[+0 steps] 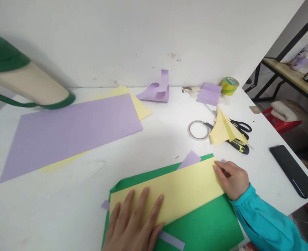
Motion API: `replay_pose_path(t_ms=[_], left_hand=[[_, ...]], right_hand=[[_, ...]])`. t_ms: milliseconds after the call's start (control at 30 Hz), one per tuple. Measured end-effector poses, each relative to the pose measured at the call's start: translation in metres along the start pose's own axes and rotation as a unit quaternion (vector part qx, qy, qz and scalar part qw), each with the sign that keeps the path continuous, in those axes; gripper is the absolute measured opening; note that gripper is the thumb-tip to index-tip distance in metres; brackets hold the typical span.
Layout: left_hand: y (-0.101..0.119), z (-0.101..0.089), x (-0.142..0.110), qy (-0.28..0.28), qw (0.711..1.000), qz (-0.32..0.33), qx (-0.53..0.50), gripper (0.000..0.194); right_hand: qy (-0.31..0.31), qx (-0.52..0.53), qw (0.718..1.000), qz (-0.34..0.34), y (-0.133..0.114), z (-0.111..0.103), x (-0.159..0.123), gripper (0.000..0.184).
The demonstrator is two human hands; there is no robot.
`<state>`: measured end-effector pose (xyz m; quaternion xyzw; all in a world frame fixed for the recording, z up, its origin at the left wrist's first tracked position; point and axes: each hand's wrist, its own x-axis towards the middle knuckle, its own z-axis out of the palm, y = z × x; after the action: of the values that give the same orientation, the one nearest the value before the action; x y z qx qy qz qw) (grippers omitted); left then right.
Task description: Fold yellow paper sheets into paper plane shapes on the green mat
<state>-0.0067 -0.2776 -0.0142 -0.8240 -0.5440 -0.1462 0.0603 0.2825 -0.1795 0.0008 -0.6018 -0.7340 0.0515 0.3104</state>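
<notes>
A long yellow paper strip (185,184) lies slantwise across a green sheet (206,223). My left hand (135,219) rests flat on the strip's left part, fingers spread. At the strip's far right end, my right hand (232,177) pinches the corner between thumb and index finger. Small purple paper pieces stick out from around the strip: a pointed one (189,160) behind its upper edge, a narrow one (172,240) below it by my left hand. The green sheet's upper left corner curls up a little.
A purple sheet (75,129) overlaps yellow paper at the left, beside a green-and-beige bottle (36,80). Toward the back right are a folded yellow paper piece (223,129), scissors (244,127), a cutter (241,147), a tape ring (198,130) and yellow tape (229,86). A black phone (292,170) lies near the right edge.
</notes>
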Motion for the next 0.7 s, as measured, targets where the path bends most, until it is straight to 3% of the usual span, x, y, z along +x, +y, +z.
replay_pose_path(t_ms=[700], left_hand=[[0.0017, -0.0029, 0.0012, 0.008, 1.000, -0.004, 0.001, 0.063]], right_hand=[[-0.010, 0.003, 1.000, 0.011, 0.0065, 0.0032, -0.0051, 0.029]])
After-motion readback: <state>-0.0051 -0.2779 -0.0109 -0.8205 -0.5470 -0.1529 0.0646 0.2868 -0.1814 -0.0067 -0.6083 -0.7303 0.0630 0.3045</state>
